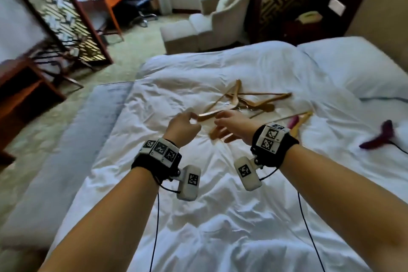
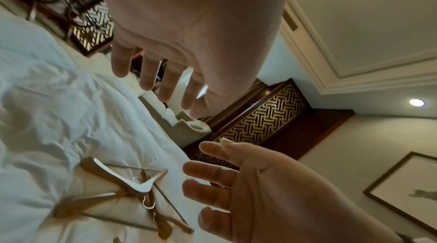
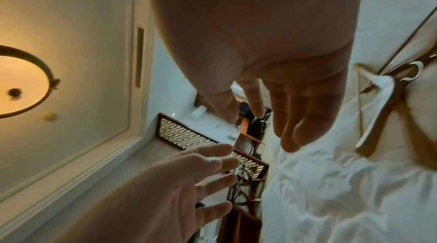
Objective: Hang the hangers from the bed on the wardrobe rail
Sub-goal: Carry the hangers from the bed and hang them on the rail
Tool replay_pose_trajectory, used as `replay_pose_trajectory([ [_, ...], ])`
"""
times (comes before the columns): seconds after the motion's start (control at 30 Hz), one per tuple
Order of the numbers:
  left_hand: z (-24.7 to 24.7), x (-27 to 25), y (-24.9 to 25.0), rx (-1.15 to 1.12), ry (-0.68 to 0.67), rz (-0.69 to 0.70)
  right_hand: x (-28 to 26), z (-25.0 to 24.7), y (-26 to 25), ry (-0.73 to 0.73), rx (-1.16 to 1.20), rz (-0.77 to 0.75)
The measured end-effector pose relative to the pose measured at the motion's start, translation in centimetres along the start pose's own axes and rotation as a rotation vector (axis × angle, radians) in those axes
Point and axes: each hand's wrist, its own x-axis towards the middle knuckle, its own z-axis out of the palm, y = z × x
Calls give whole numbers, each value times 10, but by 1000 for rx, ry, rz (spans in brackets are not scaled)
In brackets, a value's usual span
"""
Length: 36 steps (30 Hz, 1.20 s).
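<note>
Both hands' fingers [image 2: 149, 77] spread, empty, above tangled tan wooden hangers [image 1: 249, 100] with metal hooks on white bed [image 1: 220, 216].

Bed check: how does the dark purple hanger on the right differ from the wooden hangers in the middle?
The wooden hangers are tan; the purple hanger is dark. The wooden hangers lie crossed in a pile mid-bed, while the purple hanger lies alone towards the right edge. Both rest on the white bedding, with nothing gripping them.

Bare sheet [image 1: 198, 194] lies open before the tangled hangers [image 1: 247, 101].
</note>
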Motion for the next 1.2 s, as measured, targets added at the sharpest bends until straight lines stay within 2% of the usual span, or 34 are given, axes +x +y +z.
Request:
replay_pose_trajectory([
  [0.13, 25, 52, -21, -27, -119, 19, 25, -6, 27, 113, 45, 108],
  [0.3, 65, 96, -39, 48, -231, 45, 53, -18, 65, 206, 76, 227],
  [0.53, 104, 136, -56, 90, -333, 23, 92, -33, 97, 266, 150, 274],
  [0.93, 156, 235, -78, 216, -338, -77, 187, -60, 143, 245, 237, 341],
  [1.2, 207, 314, -115, 297, -311, -166, 258, -58, 183, 222, 252, 366],
])
